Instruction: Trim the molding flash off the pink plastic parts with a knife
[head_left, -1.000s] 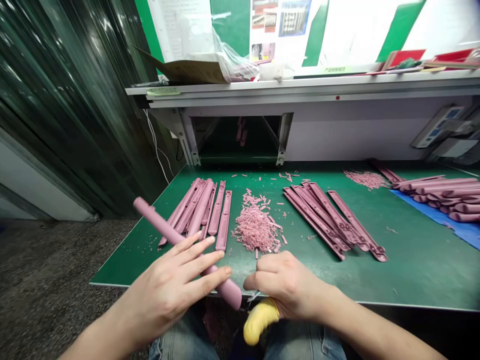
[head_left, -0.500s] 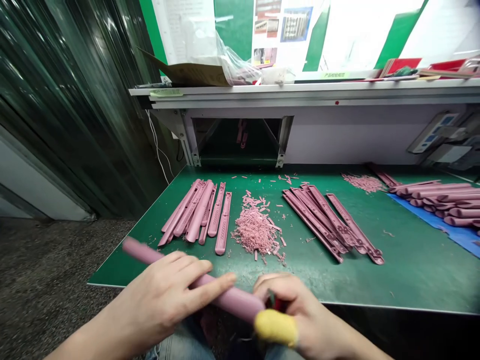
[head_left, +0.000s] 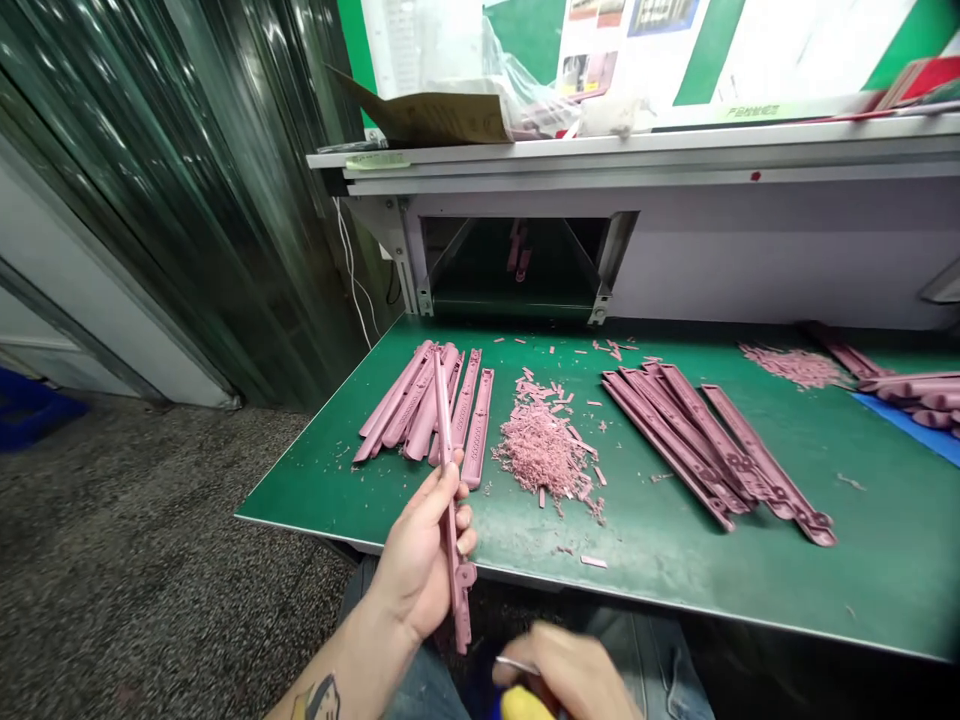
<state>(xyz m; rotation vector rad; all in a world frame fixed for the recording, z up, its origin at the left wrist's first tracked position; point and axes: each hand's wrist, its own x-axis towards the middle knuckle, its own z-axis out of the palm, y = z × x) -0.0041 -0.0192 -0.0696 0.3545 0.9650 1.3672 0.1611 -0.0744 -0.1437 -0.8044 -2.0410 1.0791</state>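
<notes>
My left hand (head_left: 427, 545) is closed round a long pink plastic strip (head_left: 444, 420), held upright and edge-on at the table's front edge. The strip's far end overlaps a pile of similar pink strips (head_left: 411, 400) on the left. Its near end, with a small round lug, points down toward my lap. Lower and to the right, my right hand (head_left: 566, 670) is blurred and curled round a tool with a thin metal tip (head_left: 517, 664); the rest of this tool is hidden. A yellow finger cover (head_left: 525, 704) shows on that hand. The two hands are apart.
Pink scraps (head_left: 544, 450) lie heaped mid-table, with one loose sliver (head_left: 594, 562) near the front edge. More strips (head_left: 675, 435) lie to the right, and others rest on a blue sheet (head_left: 911, 428). A shelf (head_left: 600, 155) spans the back above a conveyor opening (head_left: 517, 285).
My left hand has turned the strip from slanting crosswise to pointing away from me. My right hand has drawn down off its end. The view has shifted left, and a sliver now lies near the edge.
</notes>
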